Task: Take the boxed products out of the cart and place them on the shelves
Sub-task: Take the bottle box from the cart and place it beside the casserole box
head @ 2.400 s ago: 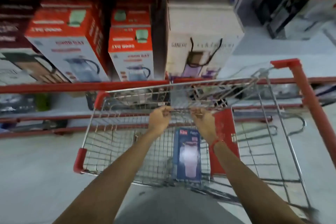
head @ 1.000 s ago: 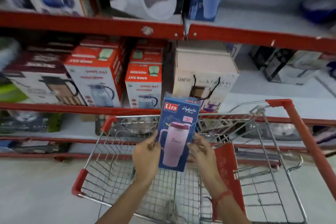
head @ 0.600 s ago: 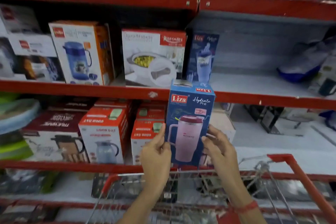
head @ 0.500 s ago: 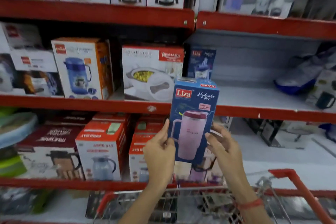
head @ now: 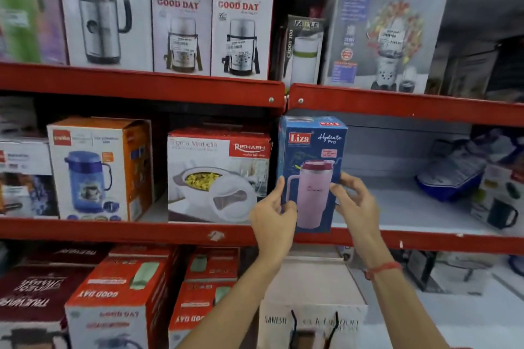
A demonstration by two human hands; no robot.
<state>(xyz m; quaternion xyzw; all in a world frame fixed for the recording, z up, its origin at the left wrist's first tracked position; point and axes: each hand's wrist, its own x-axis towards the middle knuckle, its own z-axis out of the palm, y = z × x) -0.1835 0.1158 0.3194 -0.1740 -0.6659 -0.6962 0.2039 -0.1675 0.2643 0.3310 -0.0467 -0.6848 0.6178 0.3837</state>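
Note:
A blue Liza box (head: 312, 156) with a pink tumbler printed on it stands upright at the left end of the middle shelf (head: 425, 241), its base at the red front lip. My left hand (head: 273, 215) grips its lower left edge. My right hand (head: 355, 204) holds its lower right edge. The box sits just right of the white and red Rishabh casserole box (head: 218, 176). The cart is out of view.
Bare grey shelf surface (head: 397, 207) stretches right of the Liza box to a blue bundle (head: 453, 178) and a mug box (head: 502, 204). An orange jug box (head: 99, 170) stands left. Good Day flask boxes (head: 212, 34) fill the shelf above; red Good Day boxes (head: 122, 297) sit below.
Both hands left the cart rim, lifted the Liza box out of the cart and carried it up to the middle shelf. The view rose from the cart to the shelves.

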